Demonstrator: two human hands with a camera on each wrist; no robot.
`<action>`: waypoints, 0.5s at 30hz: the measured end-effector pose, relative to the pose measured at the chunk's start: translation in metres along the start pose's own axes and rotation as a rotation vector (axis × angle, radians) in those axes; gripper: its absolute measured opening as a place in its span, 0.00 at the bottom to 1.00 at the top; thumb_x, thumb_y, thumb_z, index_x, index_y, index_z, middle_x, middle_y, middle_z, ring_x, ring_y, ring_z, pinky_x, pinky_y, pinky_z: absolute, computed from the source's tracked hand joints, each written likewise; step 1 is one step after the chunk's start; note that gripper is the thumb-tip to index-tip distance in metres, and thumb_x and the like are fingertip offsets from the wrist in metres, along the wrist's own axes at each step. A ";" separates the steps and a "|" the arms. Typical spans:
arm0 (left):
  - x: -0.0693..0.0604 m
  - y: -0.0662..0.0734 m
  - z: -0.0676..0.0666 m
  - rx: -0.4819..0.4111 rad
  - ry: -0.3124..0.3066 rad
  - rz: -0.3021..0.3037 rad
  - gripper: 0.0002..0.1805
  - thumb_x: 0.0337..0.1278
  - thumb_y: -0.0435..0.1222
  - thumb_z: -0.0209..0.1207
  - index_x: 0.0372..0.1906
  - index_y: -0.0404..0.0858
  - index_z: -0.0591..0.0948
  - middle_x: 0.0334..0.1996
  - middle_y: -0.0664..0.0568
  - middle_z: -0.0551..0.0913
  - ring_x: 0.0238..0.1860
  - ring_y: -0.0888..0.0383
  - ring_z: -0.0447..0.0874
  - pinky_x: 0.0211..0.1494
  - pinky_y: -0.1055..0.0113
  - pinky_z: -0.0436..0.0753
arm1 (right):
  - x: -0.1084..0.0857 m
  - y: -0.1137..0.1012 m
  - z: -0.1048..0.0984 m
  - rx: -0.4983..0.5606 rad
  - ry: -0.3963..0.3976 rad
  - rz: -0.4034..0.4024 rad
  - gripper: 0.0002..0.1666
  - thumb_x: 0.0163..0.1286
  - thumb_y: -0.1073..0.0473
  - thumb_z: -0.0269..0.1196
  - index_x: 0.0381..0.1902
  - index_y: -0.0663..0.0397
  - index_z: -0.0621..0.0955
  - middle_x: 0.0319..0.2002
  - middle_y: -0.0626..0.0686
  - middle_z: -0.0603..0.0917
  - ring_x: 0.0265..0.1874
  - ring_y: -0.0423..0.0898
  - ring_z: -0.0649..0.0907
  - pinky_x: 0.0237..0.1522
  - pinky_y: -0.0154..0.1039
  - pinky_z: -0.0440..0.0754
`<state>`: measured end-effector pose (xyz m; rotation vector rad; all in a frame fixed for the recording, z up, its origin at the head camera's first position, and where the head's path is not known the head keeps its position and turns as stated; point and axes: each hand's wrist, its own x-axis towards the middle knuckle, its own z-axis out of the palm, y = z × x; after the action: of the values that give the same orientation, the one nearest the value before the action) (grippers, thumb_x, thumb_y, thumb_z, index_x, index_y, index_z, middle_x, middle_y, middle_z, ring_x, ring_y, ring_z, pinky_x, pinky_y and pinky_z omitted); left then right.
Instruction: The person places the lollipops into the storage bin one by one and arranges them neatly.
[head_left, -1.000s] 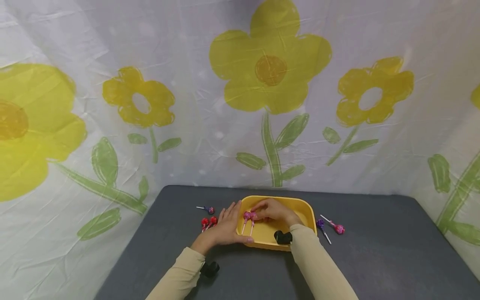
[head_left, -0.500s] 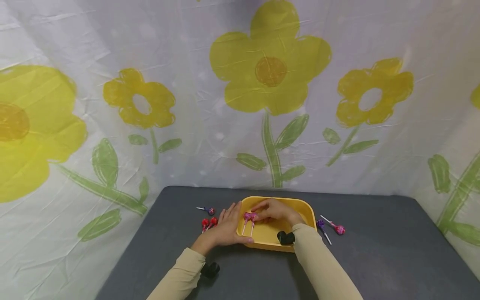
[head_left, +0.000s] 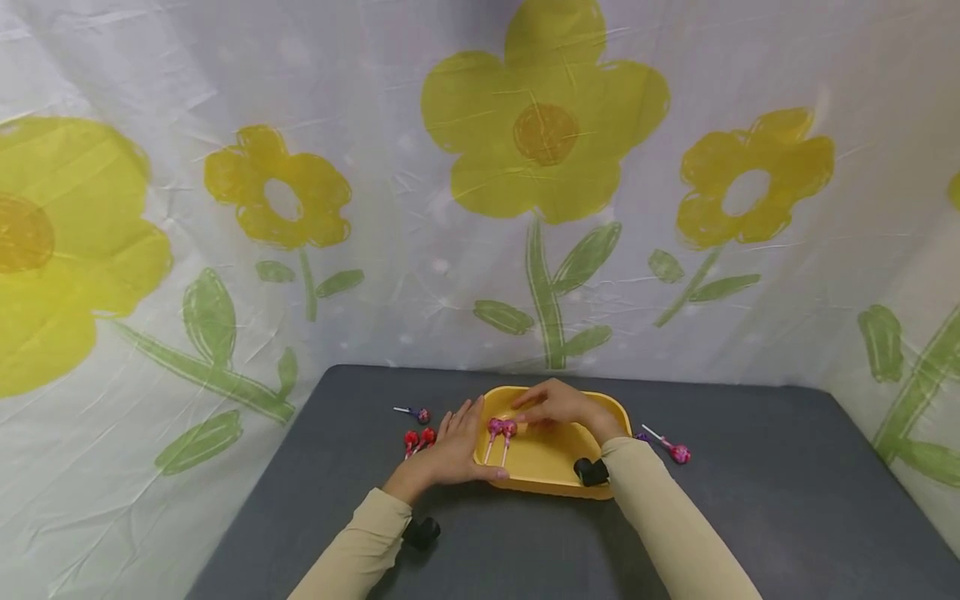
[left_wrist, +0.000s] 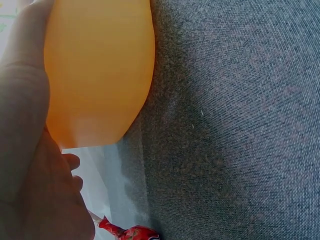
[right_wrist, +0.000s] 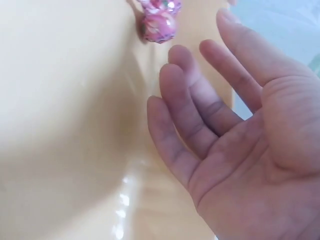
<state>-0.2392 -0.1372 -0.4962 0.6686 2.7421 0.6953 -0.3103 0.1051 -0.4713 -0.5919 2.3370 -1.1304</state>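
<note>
Two pink-wrapped lollipops (head_left: 501, 428) lie side by side in the left part of a yellow plastic box (head_left: 551, 482), sticks toward the near edge. My right hand (head_left: 564, 404) hovers over the box just right of their heads. In the right wrist view its fingers (right_wrist: 175, 135) bend loosely with nothing between them, apart from the pink candy heads (right_wrist: 160, 25). My left hand (head_left: 450, 450) rests along the box's left end, fingers extended and thumb at the near left corner. The left wrist view has the box's outer wall (left_wrist: 100, 70) against the palm.
Left of the left hand are two red lollipops (head_left: 418, 437), partly hidden, with a dark purple-red lollipop (head_left: 422, 415) behind them. Right of the box lies a pink lollipop (head_left: 678, 453); a purple lollipop (head_left: 642, 437) is mostly behind the right sleeve. A flowered curtain (head_left: 420, 333) backs the grey table (head_left: 750, 500).
My right hand has come away from the two pink lollipops, lifting and shifting right. Its forearm now covers most of the purple lollipop. The left hand stays on the box.
</note>
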 end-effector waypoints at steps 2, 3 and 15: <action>0.001 0.000 -0.001 -0.004 0.005 0.000 0.71 0.44 0.69 0.65 0.79 0.35 0.38 0.80 0.40 0.44 0.81 0.40 0.38 0.80 0.37 0.40 | -0.004 -0.004 -0.006 0.005 0.002 0.005 0.23 0.68 0.54 0.66 0.58 0.57 0.82 0.35 0.62 0.88 0.30 0.51 0.84 0.41 0.50 0.86; 0.001 0.000 -0.001 -0.003 0.006 0.000 0.71 0.45 0.68 0.65 0.79 0.35 0.38 0.80 0.40 0.45 0.81 0.40 0.38 0.80 0.37 0.40 | -0.007 -0.006 -0.009 0.010 0.002 0.003 0.24 0.68 0.53 0.66 0.59 0.57 0.82 0.35 0.61 0.88 0.31 0.50 0.84 0.43 0.51 0.86; 0.002 -0.002 0.002 -0.006 0.009 -0.011 0.71 0.44 0.68 0.65 0.79 0.35 0.38 0.80 0.40 0.44 0.81 0.40 0.38 0.80 0.37 0.40 | -0.042 -0.021 -0.037 0.013 0.000 -0.095 0.27 0.71 0.51 0.63 0.61 0.62 0.79 0.45 0.65 0.87 0.41 0.57 0.86 0.47 0.52 0.85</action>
<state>-0.2408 -0.1372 -0.4987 0.6507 2.7489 0.7055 -0.2948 0.1396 -0.4247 -0.7044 2.3214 -1.1872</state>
